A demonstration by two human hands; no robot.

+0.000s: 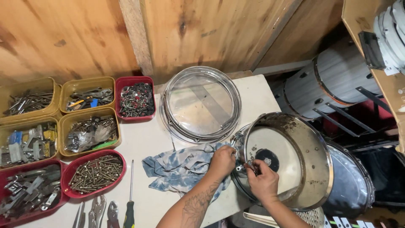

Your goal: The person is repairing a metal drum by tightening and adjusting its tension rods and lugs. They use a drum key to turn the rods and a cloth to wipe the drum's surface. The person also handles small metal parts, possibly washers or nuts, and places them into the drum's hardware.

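Observation:
A chrome drum shell lies on its side at the right end of the white table, its open mouth facing me. My left hand pinches a small metal fitting on the shell's near rim, resting over a blue tie-dye cloth. My right hand grips the same rim from below and holds a small dark part against the fitting. A clear drum head in a chrome hoop lies flat behind them.
Yellow trays and red trays of screws, brackets and hardware line the left side. A screwdriver and pliers lie at the front edge. Another drum stands at the right, below a wooden shelf.

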